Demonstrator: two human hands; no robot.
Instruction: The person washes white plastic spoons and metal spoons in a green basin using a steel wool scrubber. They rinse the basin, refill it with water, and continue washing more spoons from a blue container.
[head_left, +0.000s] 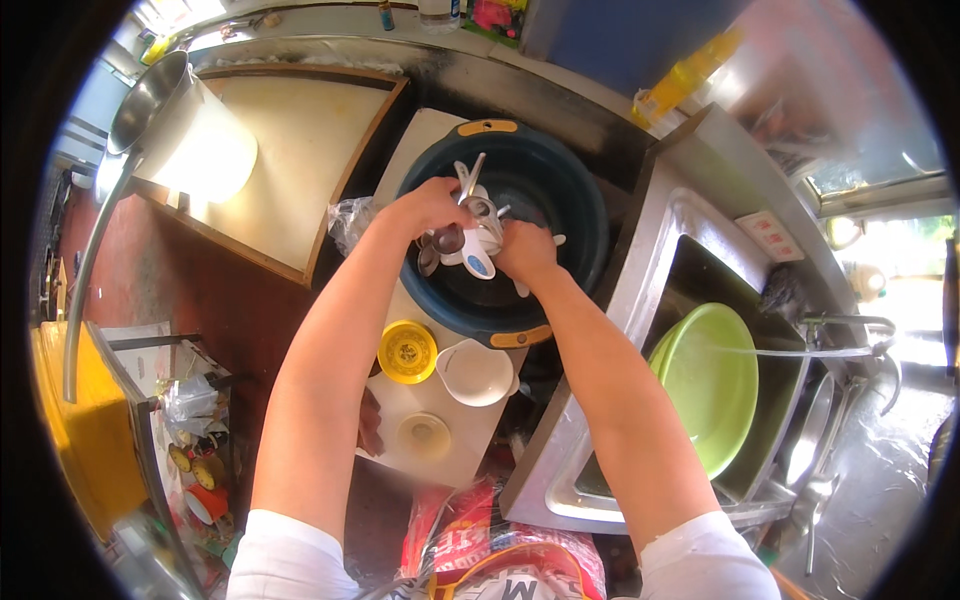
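Note:
A bunch of spoons (475, 247), some steel and some white plastic or ceramic, is held between my two hands over a dark blue basin (487, 306) with yellow grips. My left hand (433, 204) clasps the bunch from the left, its fingers around the handles. From the right, my right hand (528, 251) closes on the same bunch, and several handle ends stick out beyond it. Fingers hide part of the spoons. On the pale board (471, 442) nearer to me are a yellow bowl (407, 352), a white bowl (477, 373) and a small cream bowl (424, 436).
At right, a green basin (724, 382) tilts inside the stainless sink (626, 352), with water running from a tap (851, 321). On the left stand a large white container (214, 146) and a long-handled steel pan (150, 105). Clear plastic (350, 223) lies beside the blue basin.

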